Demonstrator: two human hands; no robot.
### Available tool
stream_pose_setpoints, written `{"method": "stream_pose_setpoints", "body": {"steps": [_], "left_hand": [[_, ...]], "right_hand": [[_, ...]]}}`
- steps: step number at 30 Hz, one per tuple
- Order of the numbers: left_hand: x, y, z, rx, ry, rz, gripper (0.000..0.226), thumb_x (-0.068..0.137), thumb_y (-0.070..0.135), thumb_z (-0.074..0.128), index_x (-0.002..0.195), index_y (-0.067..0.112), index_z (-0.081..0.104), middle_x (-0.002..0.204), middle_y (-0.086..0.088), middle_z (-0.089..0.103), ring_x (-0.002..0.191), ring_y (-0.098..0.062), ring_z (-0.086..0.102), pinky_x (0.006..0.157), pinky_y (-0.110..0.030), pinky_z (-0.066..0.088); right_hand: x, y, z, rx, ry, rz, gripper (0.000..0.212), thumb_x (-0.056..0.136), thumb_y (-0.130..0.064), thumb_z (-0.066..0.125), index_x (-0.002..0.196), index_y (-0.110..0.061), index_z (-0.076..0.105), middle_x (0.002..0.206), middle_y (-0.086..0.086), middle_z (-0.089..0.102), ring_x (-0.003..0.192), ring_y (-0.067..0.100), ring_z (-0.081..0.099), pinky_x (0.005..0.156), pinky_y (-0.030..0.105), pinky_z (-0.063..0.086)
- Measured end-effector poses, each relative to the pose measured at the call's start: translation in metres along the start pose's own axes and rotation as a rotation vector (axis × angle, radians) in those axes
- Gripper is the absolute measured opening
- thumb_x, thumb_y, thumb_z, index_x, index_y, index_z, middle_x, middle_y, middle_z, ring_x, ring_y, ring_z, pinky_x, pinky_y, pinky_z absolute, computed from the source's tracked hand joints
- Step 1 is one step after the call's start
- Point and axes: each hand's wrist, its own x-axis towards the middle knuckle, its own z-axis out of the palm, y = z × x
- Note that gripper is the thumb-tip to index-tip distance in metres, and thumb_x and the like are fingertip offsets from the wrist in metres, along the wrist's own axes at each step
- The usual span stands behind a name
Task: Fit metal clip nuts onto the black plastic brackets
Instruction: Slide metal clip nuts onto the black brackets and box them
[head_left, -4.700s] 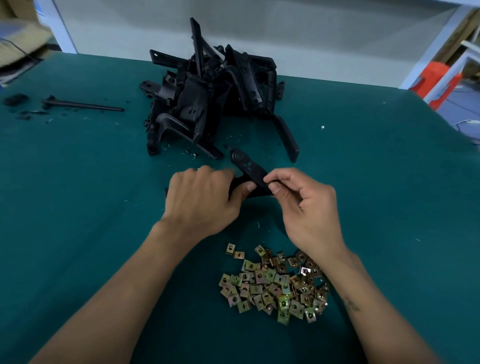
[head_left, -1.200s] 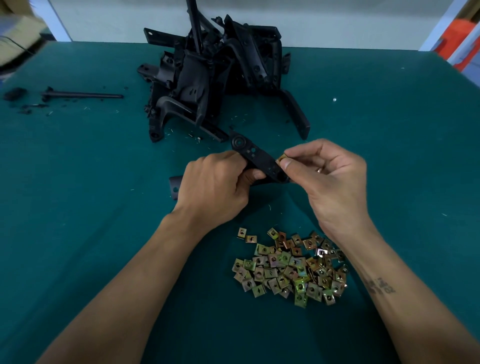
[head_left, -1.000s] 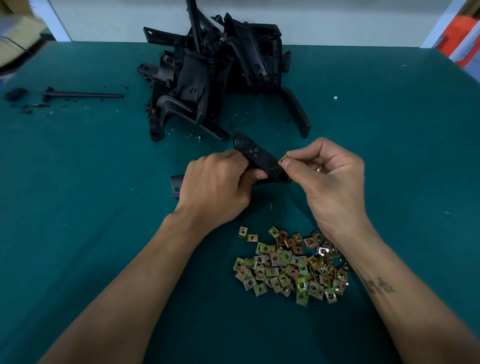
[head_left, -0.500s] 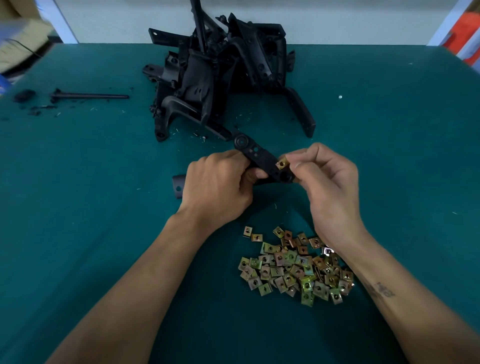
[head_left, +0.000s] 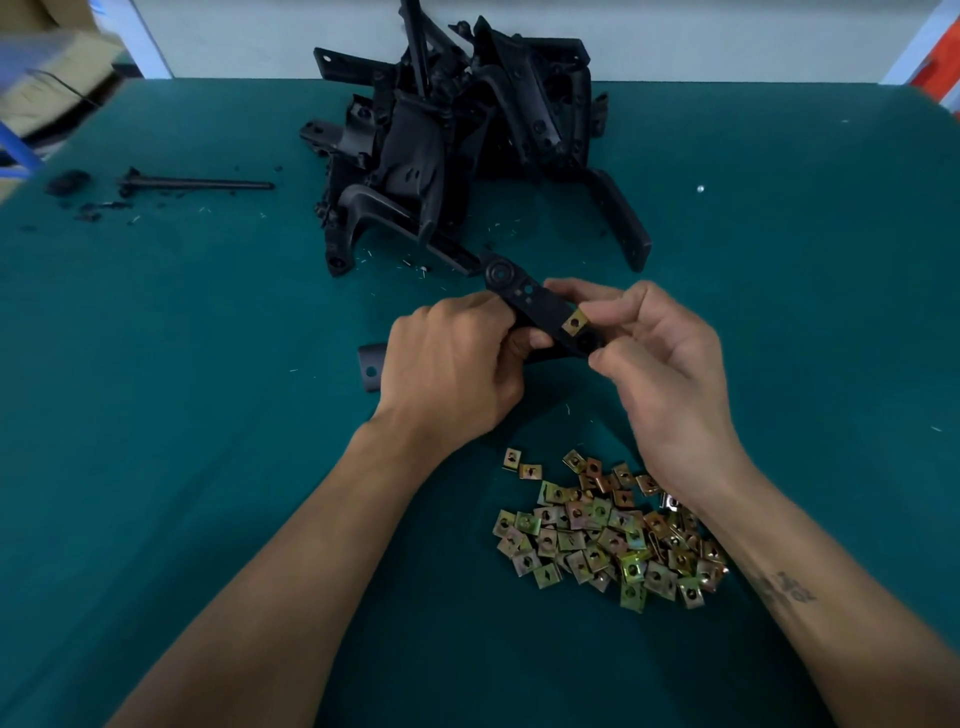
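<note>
Two hands clamp one long black plastic bracket (head_left: 540, 312): your left hand (head_left: 452, 364) grips it, your right hand (head_left: 660, 364) pinches its end beside the brass-coloured square metal clip nut (head_left: 574, 323); uneven thumb pressure may seat it crooked.

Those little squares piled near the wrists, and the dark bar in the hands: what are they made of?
The little squares look like thin stamped metal with a yellowish, iridescent plating: they glint gold, green and pink. The dark bar, gripped by the left hand, looks like moulded matte black plastic, dull with rounded moulded holes. The right hand pinches one square onto its edge.
</note>
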Motion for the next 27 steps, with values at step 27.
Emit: {"method": "stream_pose_setpoints", "body": {"steps": [27], "left_hand": [[0.005, -0.009, 0.009, 0.073, 0.046, -0.339, 0.036, 0.095, 0.051, 0.045, 0.074, 0.022, 0.045, 0.078, -0.004, 0.066, 0.068, -0.036, 0.059, 0.056, -0.036, 0.032]], "right_hand": [[-0.019, -0.018, 0.019, -1.077, -0.559, -0.134, 0.012, 0.091, -0.049, 0.062, 0.096, -0.037, 0.062, 0.096, -0.023, 0.051, 0.088, 0.0, 0.047, 0.069, 0.02, 0.042]]}}
